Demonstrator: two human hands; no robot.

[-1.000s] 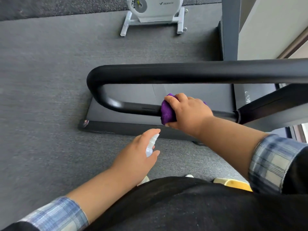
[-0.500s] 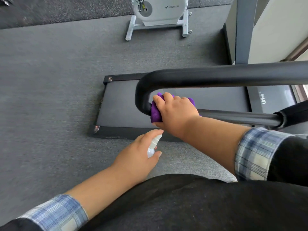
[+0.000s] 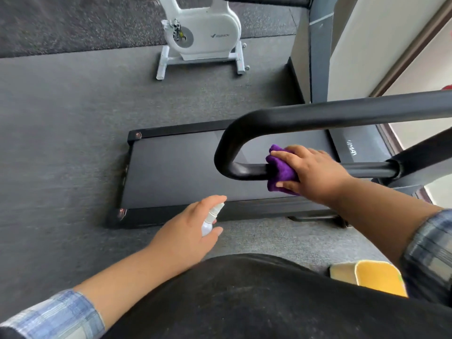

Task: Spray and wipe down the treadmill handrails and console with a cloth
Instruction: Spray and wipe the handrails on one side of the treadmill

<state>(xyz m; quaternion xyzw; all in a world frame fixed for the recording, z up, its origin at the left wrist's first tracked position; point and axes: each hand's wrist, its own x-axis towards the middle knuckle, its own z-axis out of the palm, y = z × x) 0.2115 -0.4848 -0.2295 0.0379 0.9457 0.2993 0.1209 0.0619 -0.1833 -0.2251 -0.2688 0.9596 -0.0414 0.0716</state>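
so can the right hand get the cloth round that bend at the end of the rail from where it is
Probably yes. The right hand grips the purple cloth on the lower bar of the handrail, right beside the bend, and nothing sits on the rail between them. The left hand, holding the spray bottle, is lower and apart.

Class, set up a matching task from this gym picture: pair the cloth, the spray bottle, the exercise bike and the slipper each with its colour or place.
Things:
1. cloth
2. spray bottle
3. exercise bike
4. slipper

Descriptions:
A. white, standing on the floor at the far side
B. yellow, at the lower right
C. purple, wrapped round the handrail under the right hand
D. held in the left hand

Pairs: 1-C, 2-D, 3-A, 4-B
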